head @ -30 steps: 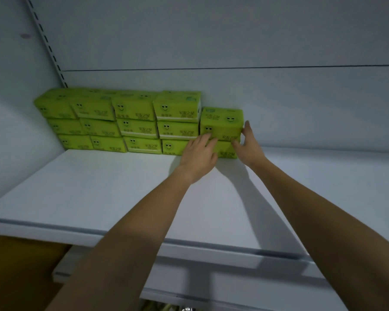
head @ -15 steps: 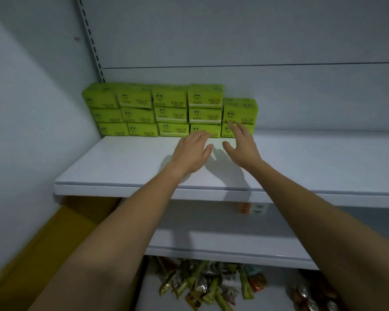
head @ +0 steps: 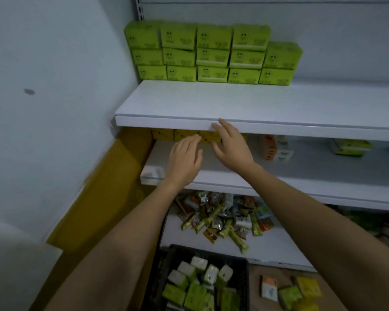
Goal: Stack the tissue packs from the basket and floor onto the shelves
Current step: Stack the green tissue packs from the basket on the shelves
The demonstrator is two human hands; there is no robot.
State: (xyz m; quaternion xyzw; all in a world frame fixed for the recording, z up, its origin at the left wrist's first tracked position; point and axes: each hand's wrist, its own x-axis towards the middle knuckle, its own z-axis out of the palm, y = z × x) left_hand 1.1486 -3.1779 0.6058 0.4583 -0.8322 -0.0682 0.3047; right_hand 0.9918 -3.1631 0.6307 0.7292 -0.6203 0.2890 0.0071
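The left hand [head: 183, 160] hovers empty before the middle shelf [head: 301, 185], fingers straight and relaxed; the right hand [head: 230, 147], likewise empty and spread, reaches the front edge of the upper shelf [head: 256, 104]; green tissue packs [head: 211, 55] stand stacked at that shelf's back; the black basket [head: 243, 272] below holds loose packs [head: 195, 286]; blurred floor packs [head: 290, 292], seemingly tissue, lie beside it.
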